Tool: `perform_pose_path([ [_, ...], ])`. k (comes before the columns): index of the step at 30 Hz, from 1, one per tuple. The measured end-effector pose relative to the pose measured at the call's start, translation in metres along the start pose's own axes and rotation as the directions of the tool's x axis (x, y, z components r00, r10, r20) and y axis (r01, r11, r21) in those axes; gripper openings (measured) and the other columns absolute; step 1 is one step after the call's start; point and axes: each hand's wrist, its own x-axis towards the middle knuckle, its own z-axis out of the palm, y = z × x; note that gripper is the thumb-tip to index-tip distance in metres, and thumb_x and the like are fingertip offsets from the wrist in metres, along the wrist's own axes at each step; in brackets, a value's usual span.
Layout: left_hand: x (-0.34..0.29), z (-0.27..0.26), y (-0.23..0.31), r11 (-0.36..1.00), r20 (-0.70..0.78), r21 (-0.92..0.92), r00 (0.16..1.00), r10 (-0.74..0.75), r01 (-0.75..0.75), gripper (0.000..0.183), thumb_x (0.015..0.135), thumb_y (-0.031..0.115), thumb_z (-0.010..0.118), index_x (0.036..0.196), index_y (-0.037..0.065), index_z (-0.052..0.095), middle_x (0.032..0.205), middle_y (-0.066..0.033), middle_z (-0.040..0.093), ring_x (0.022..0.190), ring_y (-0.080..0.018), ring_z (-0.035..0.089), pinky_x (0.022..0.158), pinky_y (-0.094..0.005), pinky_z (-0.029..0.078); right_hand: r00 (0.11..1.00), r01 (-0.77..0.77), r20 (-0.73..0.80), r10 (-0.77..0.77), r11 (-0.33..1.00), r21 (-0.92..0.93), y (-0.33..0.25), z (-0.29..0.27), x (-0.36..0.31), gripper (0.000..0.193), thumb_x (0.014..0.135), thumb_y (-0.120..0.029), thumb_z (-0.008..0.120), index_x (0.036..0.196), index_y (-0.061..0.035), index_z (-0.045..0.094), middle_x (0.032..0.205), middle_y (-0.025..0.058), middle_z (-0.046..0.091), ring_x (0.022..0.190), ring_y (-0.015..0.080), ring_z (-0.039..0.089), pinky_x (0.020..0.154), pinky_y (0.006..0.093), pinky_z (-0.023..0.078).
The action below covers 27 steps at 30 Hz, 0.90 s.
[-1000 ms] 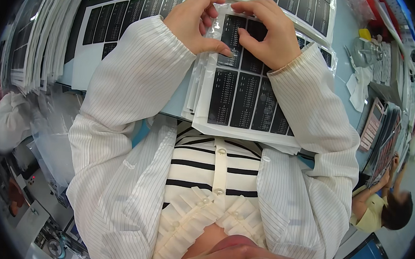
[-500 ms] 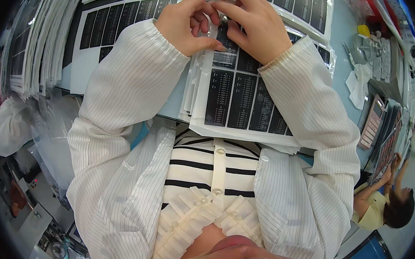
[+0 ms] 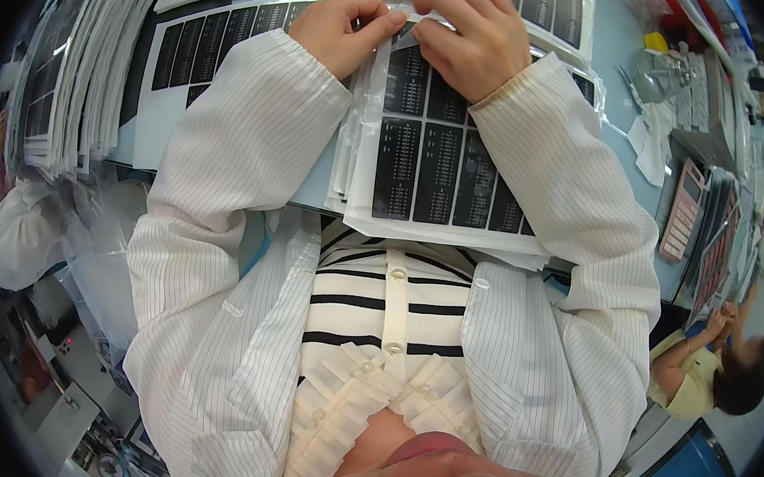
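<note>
A stack of white sheets lies in front of me, its top label sheet [image 3: 437, 228] printed with rows of black rectangular panels. At its far left corner my left hand [image 3: 349, 34] is closed, thumb and forefinger pinched together; what lies between those fingertips is too small to make out. Just right of it, my right hand [image 3: 474, 39] is curled over the sheet's far part, fingers bent. A thin flap of clear plastic film [image 3: 406, 39] shows at its thumb and fingertips, seemingly pinched there. The hand and sleeve hide part of the panels.
Another panelled sheet [image 3: 164, 105] lies at left, beside upright bundles of bagged sheets [image 3: 82, 62]. More sheets [image 3: 559, 37] are at the far side. A pink calculator [image 3: 683, 208], crumpled tissue [image 3: 650, 143] and clear container [image 3: 662, 77] sit at right. A person in yellow [image 3: 694, 375] works beyond.
My left thumb and forefinger have closed into a pinch at the sheet's corner. My right fingers have curled in, and a clear film flap now shows there. The view has shifted slightly.
</note>
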Motion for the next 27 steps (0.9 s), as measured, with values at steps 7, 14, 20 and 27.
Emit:
perform_pose_path([
  [7,-0.006,0.001,0.016,0.978,-0.036,0.207,0.999,-0.023,0.03,0.033,0.092,0.039,0.052,0.098,0.011,0.068,0.078,-0.0071,0.066,0.069,-0.0189,0.062,0.069,-0.0315,0.048,0.886,-0.051,0.462,0.028,0.998,0.039,-0.041,-0.073,-0.05,0.011,0.074,-0.001,0.062,0.079,0.0035,0.054,0.117,0.0174,0.059,0.113,0.0316,0.055,0.096,0.0439,0.044],
  [14,-0.002,0.006,0.008,0.979,-0.063,0.203,0.998,-0.007,0.02,0.031,0.091,0.038,0.054,0.097,0.01,0.068,0.078,-0.0063,0.066,0.069,-0.0177,0.062,0.07,-0.0312,0.048,0.825,-0.381,0.474,0.309,0.922,0.063,-0.097,-0.151,-0.099,0.014,0.072,0.011,0.057,0.07,0.0025,0.046,0.108,0.0247,0.062,0.11,0.0378,0.058,0.096,0.0466,0.043],
  [20,0.001,0.009,-0.002,0.99,-0.067,0.124,0.996,-0.053,0.061,0.034,0.092,0.041,0.053,0.098,0.011,0.068,0.082,-0.0047,0.067,0.071,-0.0164,0.063,0.073,-0.031,0.05,0.743,-0.596,0.433,0.51,0.799,0.081,-0.128,-0.202,-0.145,0.015,0.071,0.011,0.056,0.071,-0.0003,0.047,0.103,0.0226,0.065,0.107,0.0376,0.06,0.097,0.0501,0.039],
  [27,0.008,0.007,-0.013,1.0,-0.071,0.008,0.997,0.014,-0.013,0.028,0.09,0.033,0.059,0.087,0.006,0.066,0.074,-0.0014,0.063,0.066,-0.0101,0.057,0.065,-0.0249,0.046,0.587,-0.81,0.419,0.693,0.491,0.321,-0.145,-0.271,-0.216,0.016,0.071,0.011,0.057,0.075,-0.0023,0.05,0.102,0.0248,0.065,0.11,0.0371,0.058,0.102,0.0505,0.031],
])
